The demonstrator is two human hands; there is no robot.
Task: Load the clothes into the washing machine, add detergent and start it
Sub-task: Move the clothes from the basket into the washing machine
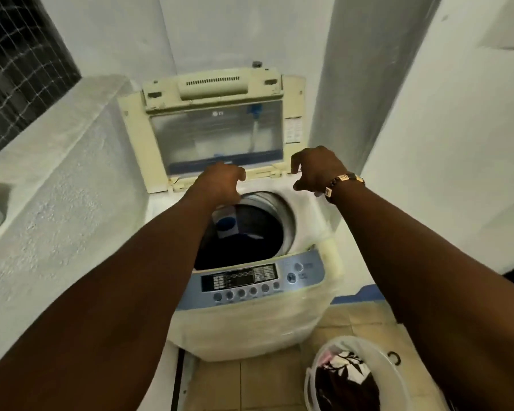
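A cream top-loading washing machine (258, 330) stands in front of me with its lid (220, 134) folded up against the wall. Dark clothes with a white and blue patch (235, 232) lie in the drum. My left hand (220, 180) hovers over the drum's back rim, fingers loosely curled and holding nothing. My right hand (316, 170), with a beaded bracelet on the wrist, hangs over the machine's back right corner, fingers curled downward and holding nothing. A white basket (395, 378) with dark and patterned clothes sits on the floor at the lower right.
The blue control panel (258, 280) with buttons runs along the machine's front edge. A rough white ledge (57, 185) closes the left side, and white walls and a pillar (365, 84) stand behind and to the right. Tan floor tiles (250, 387) lie below.
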